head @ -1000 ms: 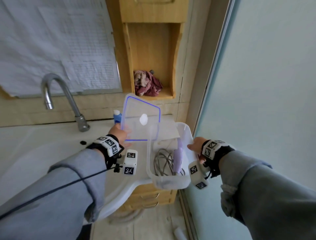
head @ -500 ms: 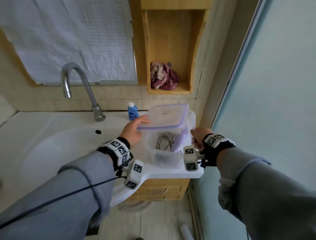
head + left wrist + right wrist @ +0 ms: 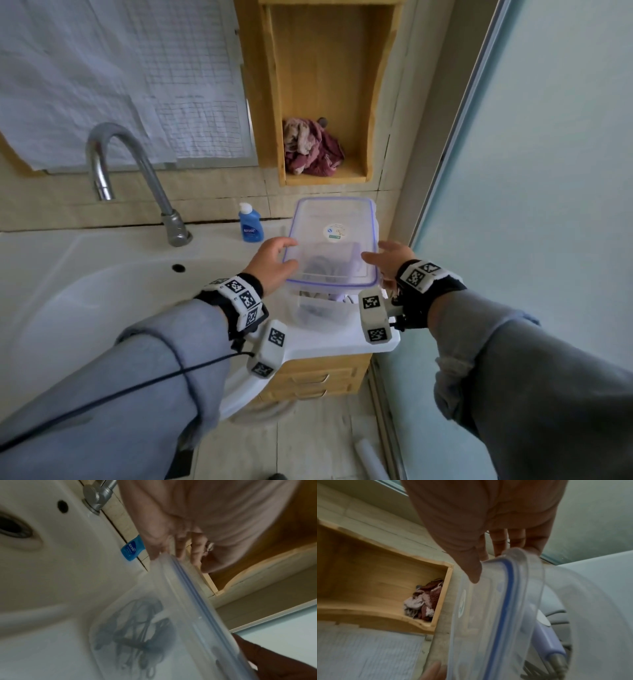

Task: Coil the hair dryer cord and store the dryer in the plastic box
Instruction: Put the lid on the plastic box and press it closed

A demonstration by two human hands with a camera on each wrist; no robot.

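The clear plastic box [image 3: 317, 313] stands on the right end of the white counter, and its blue-rimmed lid [image 3: 334, 246] lies flat on top. Through the plastic I see the grey coiled cord [image 3: 137, 635] and the lilac hair dryer [image 3: 547, 639] inside. My left hand [image 3: 286, 253] holds the lid's left edge, thumb on one side and fingers [image 3: 195, 553] on the other. The right hand [image 3: 376, 251] holds the lid's right edge, its thumb [image 3: 471, 568] on the top face and the fingers past the rim.
A blue bottle [image 3: 250, 228] stands just left of the box at the wall. The chrome faucet [image 3: 137, 171] and the basin [image 3: 102, 291] lie to the left. A wooden niche holds a red cloth [image 3: 311, 150]. A frosted glass door [image 3: 531, 171] closes off the right.
The left hand brought the lid down from upright to flat on the box. The right hand left the box's rim and came up to the lid's right edge.
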